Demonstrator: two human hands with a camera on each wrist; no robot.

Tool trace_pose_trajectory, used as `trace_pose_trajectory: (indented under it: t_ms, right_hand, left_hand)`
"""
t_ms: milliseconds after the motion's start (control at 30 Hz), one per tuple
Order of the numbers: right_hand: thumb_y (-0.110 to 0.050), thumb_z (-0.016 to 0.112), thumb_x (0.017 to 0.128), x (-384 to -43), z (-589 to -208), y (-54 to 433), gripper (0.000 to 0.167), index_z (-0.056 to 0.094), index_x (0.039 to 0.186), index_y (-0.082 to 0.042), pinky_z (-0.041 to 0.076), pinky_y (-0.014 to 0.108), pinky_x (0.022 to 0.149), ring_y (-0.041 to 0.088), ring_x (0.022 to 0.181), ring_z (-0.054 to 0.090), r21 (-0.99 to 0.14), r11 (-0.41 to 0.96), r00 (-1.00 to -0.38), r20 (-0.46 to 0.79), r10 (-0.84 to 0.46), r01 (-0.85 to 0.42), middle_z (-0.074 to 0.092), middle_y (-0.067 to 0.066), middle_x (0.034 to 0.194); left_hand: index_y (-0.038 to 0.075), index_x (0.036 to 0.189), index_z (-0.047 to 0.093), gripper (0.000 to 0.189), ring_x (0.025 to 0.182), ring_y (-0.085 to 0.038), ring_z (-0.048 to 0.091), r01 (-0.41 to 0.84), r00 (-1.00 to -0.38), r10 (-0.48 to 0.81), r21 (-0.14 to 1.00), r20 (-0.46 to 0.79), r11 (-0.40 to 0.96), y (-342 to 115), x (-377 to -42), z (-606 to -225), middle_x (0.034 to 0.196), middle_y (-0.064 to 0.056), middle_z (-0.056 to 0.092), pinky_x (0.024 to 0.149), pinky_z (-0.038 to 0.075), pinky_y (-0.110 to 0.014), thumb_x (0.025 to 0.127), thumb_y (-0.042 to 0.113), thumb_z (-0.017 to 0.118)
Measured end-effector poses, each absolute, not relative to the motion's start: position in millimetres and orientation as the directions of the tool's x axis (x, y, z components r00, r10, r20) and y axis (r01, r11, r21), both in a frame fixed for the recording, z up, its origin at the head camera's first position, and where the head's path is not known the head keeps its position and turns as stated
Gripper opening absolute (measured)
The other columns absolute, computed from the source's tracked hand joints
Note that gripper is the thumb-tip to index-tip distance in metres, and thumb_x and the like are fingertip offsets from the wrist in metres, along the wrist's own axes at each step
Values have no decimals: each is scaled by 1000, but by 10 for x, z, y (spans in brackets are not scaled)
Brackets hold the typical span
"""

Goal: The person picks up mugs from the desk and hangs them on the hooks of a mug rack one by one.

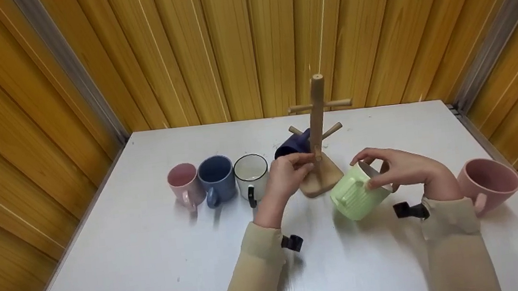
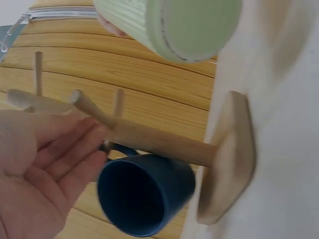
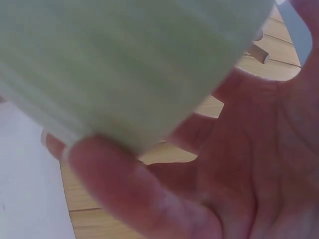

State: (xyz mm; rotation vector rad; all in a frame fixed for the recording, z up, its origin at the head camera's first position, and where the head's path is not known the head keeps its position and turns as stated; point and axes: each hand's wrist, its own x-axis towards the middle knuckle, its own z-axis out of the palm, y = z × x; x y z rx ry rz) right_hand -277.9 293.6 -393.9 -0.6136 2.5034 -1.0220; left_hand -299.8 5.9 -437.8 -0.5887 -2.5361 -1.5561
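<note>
In the head view my right hand (image 1: 403, 168) grips a light green ribbed mug (image 1: 357, 193) by its rim, thumb on the outside. The mug is tilted above the table, its handle towards the left. My left hand (image 1: 289, 174) reaches to the post of a wooden mug rack (image 1: 317, 109), fingertips at a lower peg; the left wrist view shows its fingers (image 2: 82, 149) fairly straight beside the post. Whether they touch it, I cannot tell. A dark blue mug (image 2: 144, 194) hangs tilted on the rack's far left side, partly hidden by my left hand in the head view.
Left of the rack stand a pink mug (image 1: 185, 185), a blue mug (image 1: 217, 179) and a white mug (image 1: 252, 178) with a black rim, side by side. A larger pink mug (image 1: 487, 183) stands beside my right wrist. Wood-patterned walls (image 1: 228, 46) enclose the white table (image 1: 156, 274).
</note>
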Motion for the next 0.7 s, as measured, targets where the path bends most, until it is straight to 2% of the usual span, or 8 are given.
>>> trace_pose_trajectory:
  t_ms: [133,267,367,467,567,700]
  right_hand:
    - [-25,73,91,-2778,-3956,2876,50,54,137,-17,59,38,55,24,87,64,-776,583,-830,-150,-538,-238,58,23,126]
    - [-26,69,95,-2776,-3999,2838,46,53,137,-15,60,40,55,26,92,64,-805,550,-823,-146,-549,-224,57,25,126]
    - [-27,65,98,-2786,-4033,2808,45,51,138,-12,60,41,56,27,94,65,-817,536,-821,-149,-550,-211,56,28,125]
    - [-29,60,102,-2802,-4056,2778,43,49,139,-10,60,43,57,26,94,64,-827,529,-825,-155,-544,-193,57,28,124]
    - [-31,56,104,-2817,-4072,2754,42,48,138,-9,60,43,58,25,89,63,-836,522,-830,-166,-532,-167,60,25,120]
    - [-35,49,107,-2832,-4085,2720,43,46,137,-6,59,38,58,23,81,63,-847,519,-835,-197,-514,-120,63,14,105]
  left_hand:
    - [3,123,74,34,109,-21,74,299,-884,466,805,31,513,-80,-2915,-4225,115,-10,78,91,60,-31,90,6,78]
    - [1,133,68,49,117,-23,72,270,-808,578,803,-111,531,-143,-2863,-4163,125,-11,75,97,59,-35,87,12,82]
    - [2,136,65,55,121,-23,70,322,-741,661,804,-114,499,-139,-2846,-4155,131,-11,72,99,57,-28,86,15,84]
    - [4,131,68,52,114,-18,71,412,-698,712,767,-82,492,-105,-2837,-4169,126,-8,75,93,54,-19,85,23,86]
    - [6,122,69,50,98,-11,66,455,-705,705,712,-80,535,-65,-2839,-4197,111,-2,75,84,49,-16,84,32,86]
    - [8,110,67,46,83,-6,54,425,-737,668,700,-101,574,-32,-2868,-4245,93,6,64,74,45,-18,82,38,87]
